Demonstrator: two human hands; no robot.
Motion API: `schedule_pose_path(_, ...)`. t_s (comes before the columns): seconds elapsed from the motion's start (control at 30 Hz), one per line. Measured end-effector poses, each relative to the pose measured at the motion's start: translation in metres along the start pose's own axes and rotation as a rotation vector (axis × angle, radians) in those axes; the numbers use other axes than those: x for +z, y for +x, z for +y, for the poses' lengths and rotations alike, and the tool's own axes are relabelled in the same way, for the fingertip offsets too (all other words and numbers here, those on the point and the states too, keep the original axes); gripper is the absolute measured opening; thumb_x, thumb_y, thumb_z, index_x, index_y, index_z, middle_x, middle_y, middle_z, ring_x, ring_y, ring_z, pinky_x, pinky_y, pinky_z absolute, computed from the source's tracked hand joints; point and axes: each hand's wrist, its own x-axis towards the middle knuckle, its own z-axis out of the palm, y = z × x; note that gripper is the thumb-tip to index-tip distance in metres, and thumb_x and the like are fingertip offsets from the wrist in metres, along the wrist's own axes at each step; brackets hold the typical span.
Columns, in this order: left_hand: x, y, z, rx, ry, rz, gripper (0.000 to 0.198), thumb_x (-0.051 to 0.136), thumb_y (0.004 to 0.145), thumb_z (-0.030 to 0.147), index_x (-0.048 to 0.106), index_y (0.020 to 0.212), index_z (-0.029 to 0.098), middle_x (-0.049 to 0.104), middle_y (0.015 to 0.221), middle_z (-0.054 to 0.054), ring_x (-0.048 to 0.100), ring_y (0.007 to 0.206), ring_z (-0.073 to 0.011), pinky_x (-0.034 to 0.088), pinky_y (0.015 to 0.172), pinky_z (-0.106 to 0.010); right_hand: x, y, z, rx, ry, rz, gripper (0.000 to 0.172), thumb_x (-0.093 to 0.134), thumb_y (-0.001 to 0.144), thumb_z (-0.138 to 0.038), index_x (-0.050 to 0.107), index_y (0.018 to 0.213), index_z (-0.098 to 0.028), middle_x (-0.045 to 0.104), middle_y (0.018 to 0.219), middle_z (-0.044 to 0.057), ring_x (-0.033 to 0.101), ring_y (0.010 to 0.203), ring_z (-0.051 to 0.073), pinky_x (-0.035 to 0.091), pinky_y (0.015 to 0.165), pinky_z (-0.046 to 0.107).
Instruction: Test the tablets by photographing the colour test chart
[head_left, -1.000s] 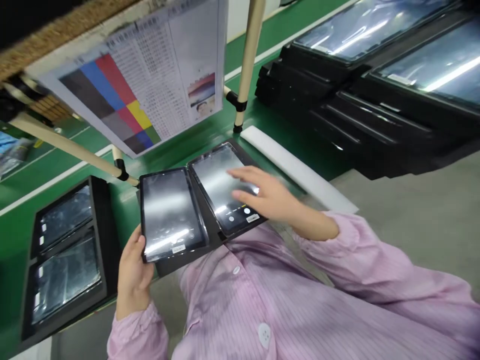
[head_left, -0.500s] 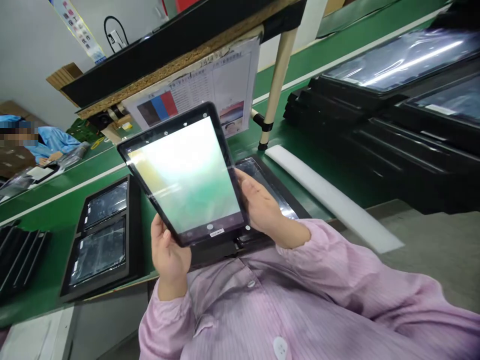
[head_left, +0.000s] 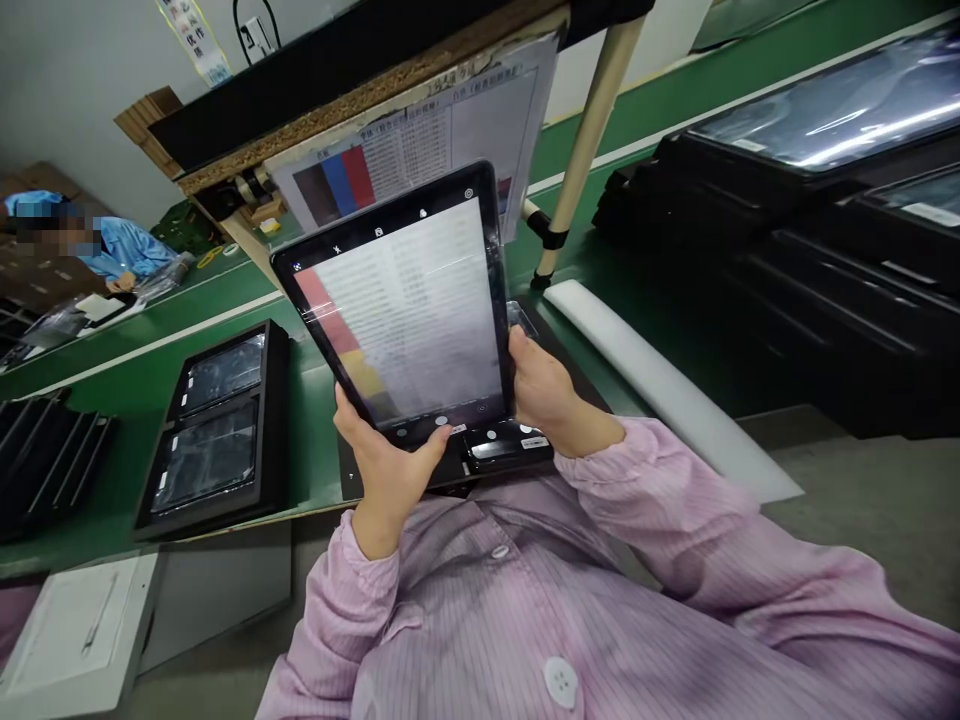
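Note:
Between my two hands a black-framed tablet [head_left: 420,310] is held up at a tilt, its screen lit with a camera picture of a printed sheet. My left hand [head_left: 390,465] grips the lower left corner, its thumb lying over the bottom bezel near the round on-screen button. Along the lower right edge, my right hand [head_left: 551,385] is closed on the frame, fingers hidden behind it. Behind the tablet hangs a printed chart [head_left: 405,150] with dark, blue and red blocks. Beneath the tablet lies a dark tray [head_left: 574,365] with another black device [head_left: 506,450], partly covered.
A black foam tray [head_left: 277,420] with two wrapped tablets rests left on the green bench [head_left: 315,400]. Dark trays stack at far left and right [head_left: 750,270]. A white foam strip [head_left: 660,380] lies right, beside a shelf post [head_left: 592,130]. A person in blue [head_left: 135,245] sits across.
The tablet has tipped more upright, and its screen went from a bright green-white blur to the printed sheet. My left thumb has moved onto the bottom bezel. The whole view has shifted slightly.

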Motion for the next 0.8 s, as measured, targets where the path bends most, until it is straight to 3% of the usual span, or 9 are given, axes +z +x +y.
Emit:
schedule_pose_path(0.3,-0.0002,0.0007,0.0028,-0.087,-0.044,0.034,0.124,0.087,0.063,0.053,0.011,0.155,0.017,0.027,0.15,-0.024,0.019,0.149,-0.042,0.017,0.121,-0.062,-0.0027,0.0031,0.0049,-0.039,-0.151,-0.052,0.077,0.049,0.078,-0.086,0.067,0.12,-0.024,0.073,0.116,0.006,0.058,0.13,0.031,0.056,0.101,0.051)
schedule_pose_path(0.5,-0.0004,0.0002,0.0002,-0.029,-0.005,0.035,0.131,0.086,0.06,0.062,0.008,0.156,0.016,0.027,0.148,-0.025,0.019,0.148,-0.0431,0.016,0.12,-0.064,-0.0032,0.0049,0.0072,-0.046,-0.152,-0.069,0.079,0.047,0.079,-0.086,0.067,0.124,-0.024,0.072,0.117,0.007,0.06,0.127,0.031,0.058,0.097,0.05)
schedule_pose_path(0.8,-0.0001,-0.0022,-0.0025,-0.038,-0.022,0.034,0.132,0.086,0.06,0.061,0.01,0.156,0.014,0.025,0.15,-0.027,0.016,0.149,-0.0431,0.016,0.121,-0.063,-0.0047,0.007,0.0082,-0.079,-0.165,-0.055,0.076,0.048,0.079,-0.085,0.068,0.121,-0.025,0.073,0.115,0.006,0.064,0.121,0.029,0.058,0.097,0.049)
